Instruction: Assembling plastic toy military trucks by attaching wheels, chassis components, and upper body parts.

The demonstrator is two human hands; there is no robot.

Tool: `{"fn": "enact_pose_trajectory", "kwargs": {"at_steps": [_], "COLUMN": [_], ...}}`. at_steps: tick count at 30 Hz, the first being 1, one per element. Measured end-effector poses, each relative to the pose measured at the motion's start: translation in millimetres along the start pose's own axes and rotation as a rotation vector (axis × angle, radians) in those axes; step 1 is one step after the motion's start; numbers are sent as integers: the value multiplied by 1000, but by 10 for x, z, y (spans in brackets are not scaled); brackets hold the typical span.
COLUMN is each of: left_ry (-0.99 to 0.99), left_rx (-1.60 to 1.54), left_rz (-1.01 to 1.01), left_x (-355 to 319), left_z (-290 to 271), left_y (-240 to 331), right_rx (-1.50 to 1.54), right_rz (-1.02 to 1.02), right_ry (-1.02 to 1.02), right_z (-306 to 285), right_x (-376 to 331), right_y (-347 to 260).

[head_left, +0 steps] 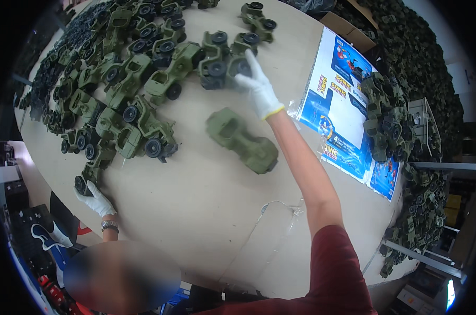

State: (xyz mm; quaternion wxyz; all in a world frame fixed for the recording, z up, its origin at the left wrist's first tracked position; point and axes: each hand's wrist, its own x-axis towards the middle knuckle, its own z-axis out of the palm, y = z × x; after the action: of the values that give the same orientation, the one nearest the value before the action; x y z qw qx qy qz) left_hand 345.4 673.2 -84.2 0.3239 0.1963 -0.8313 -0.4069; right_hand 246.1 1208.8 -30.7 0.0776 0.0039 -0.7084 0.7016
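My right hand (260, 89), in a white glove with a yellow cuff, reaches over the table with index finger and thumb spread. Its fingertips are at a green toy jeep (247, 44) with black wheels; a firm hold is not visible. Nearer to me, a green toy vehicle body (243, 142) shows motion blur, apart from both hands. At the table's left edge my left hand (96, 200), also gloved, with a watch at the wrist, closes its fingers around the wheel end of another toy jeep (94, 169). A blurred patch covers the left forearm.
A heap of green toy jeeps (128, 73) spreads over the left and far table (196, 210). To the right lies a flat blue and white printed cardboard sheet (335, 105), with more jeeps (387, 121) at its edge. Behind stands an open brown carton (348, 29). Large piles rise beyond.
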Motion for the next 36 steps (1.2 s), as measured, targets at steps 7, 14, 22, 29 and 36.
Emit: {"fn": "enact_pose_trajectory", "kwargs": {"at_steps": [7,14,22,29,36], "left_ry": [15,-121,-122,-269,-941], "left_rx": [-36,42,68,-2,-122], "left_rz": [20,-23,56,123,24], "left_x": [103,25,197,1125,1374], "left_z": [-121,-96,-190,208,-845], "left_y": [-83,38,-168,-288,-291], "right_rx": [-433,-763,-716,-1344,-1197], "right_rz": [30,59,-20,157,53], "right_ry": [-61,-12,497,379,71], "right_z": [-546,643,2103,2379,4407], "right_x": [-539,-1722,-957,-944,-2586], "right_y": [-500,-210,84,-225,-691]}}
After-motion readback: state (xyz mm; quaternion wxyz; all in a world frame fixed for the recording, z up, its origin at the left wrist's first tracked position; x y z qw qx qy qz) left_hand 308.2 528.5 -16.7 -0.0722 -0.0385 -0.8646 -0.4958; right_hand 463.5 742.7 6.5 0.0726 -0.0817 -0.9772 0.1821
